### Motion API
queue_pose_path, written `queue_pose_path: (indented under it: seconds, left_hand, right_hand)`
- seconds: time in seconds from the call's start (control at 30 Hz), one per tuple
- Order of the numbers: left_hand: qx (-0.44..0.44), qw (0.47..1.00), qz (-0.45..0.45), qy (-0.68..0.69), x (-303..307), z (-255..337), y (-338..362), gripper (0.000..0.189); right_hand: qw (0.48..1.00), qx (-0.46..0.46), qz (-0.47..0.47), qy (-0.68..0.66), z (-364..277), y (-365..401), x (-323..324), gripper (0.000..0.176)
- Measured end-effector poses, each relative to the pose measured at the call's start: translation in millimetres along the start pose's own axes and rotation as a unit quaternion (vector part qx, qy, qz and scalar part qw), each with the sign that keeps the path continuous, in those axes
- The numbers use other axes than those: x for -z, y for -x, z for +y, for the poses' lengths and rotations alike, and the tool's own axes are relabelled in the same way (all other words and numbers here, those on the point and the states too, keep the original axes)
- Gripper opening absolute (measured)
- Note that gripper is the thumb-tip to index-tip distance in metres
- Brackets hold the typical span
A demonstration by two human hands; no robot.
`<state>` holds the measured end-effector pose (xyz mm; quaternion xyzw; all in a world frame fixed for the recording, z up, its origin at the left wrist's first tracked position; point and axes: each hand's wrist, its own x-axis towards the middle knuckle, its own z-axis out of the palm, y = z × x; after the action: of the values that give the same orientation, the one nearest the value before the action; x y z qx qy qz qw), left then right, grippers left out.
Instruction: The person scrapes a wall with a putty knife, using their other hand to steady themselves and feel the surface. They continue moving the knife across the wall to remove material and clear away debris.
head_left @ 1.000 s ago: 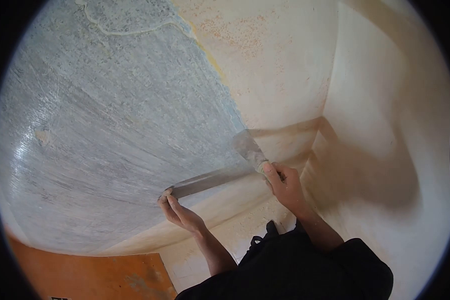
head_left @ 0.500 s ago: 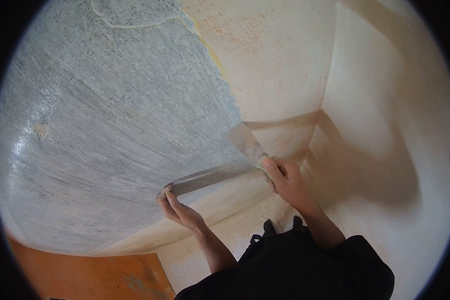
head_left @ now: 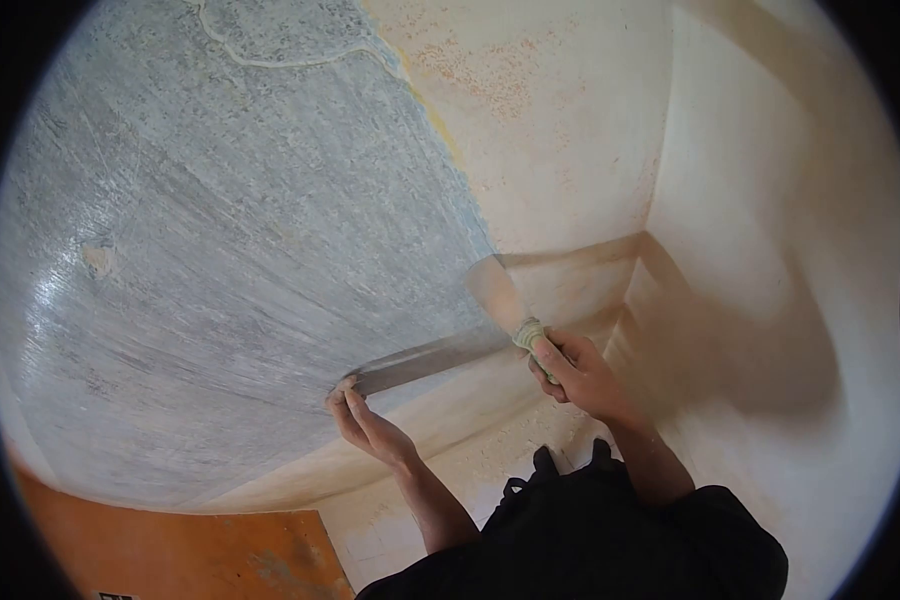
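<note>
My right hand (head_left: 582,378) is wrapped round the pale green handle of a putty knife (head_left: 496,290). Its blade points up and to the left, over the border between the grey-coated wall (head_left: 290,210) and the cream wall area. Lower left, the fingertips of my left hand (head_left: 372,428) are pinched together at the near end of a long, dark, flat blade (head_left: 425,366). This blade slants up toward my right hand along the lower part of the grey coating, and its far end reaches close to the putty knife handle.
A cream wall (head_left: 780,200) meets the coated side at a corner on the right, with shadows across it. An orange panel (head_left: 190,550) stands at lower left. One light patch (head_left: 98,260) interrupts the grey coating. My dark clothing (head_left: 580,530) fills the bottom middle.
The view has shifted slightly, so the wall sits a little lower and farther right. More of the putty knife handle shows above my right hand. Both hands keep their holds.
</note>
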<state>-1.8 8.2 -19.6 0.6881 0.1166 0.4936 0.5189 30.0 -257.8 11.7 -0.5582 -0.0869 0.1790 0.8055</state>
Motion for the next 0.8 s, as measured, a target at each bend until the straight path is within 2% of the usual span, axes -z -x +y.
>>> queue_pose_path:
  seconds: [0.1, 0.2, 0.27, 0.5, 0.6, 0.8]
  left_hand:
    - [0.000, 1.000, -0.006, -0.009, 0.8, -2.5, 0.3, 0.029]
    - [-0.008, 1.000, -0.006, -0.016, 0.1, -0.8, -1.3, 0.029]
    - [-0.008, 1.000, -0.007, -0.026, -0.3, 0.7, -0.8, 0.029]
    - [-0.021, 0.999, -0.006, -0.027, -0.2, -1.8, -1.1, 0.028]
    - [-0.014, 0.999, -0.015, -0.027, 1.5, -0.1, -0.1, 0.027]
    - [-0.028, 0.999, -0.016, -0.024, 0.3, -3.4, 0.1, 0.026]
  right_hand:
    - [1.000, 0.006, -0.017, 0.017, 0.9, 1.0, 2.9, 0.035]
    - [0.999, 0.033, 0.008, 0.005, 7.9, -1.8, -0.9, 0.034]
    - [0.995, 0.073, 0.040, 0.059, -1.0, -3.4, -6.5, 0.035]
    - [0.996, 0.036, 0.076, 0.038, -3.6, 5.1, -15.5, 0.035]
    - [0.995, 0.042, 0.081, 0.031, -9.3, 6.4, -22.1, 0.035]
    - [0.982, 0.094, 0.124, 0.106, 6.1, 0.7, -21.2, 0.036]
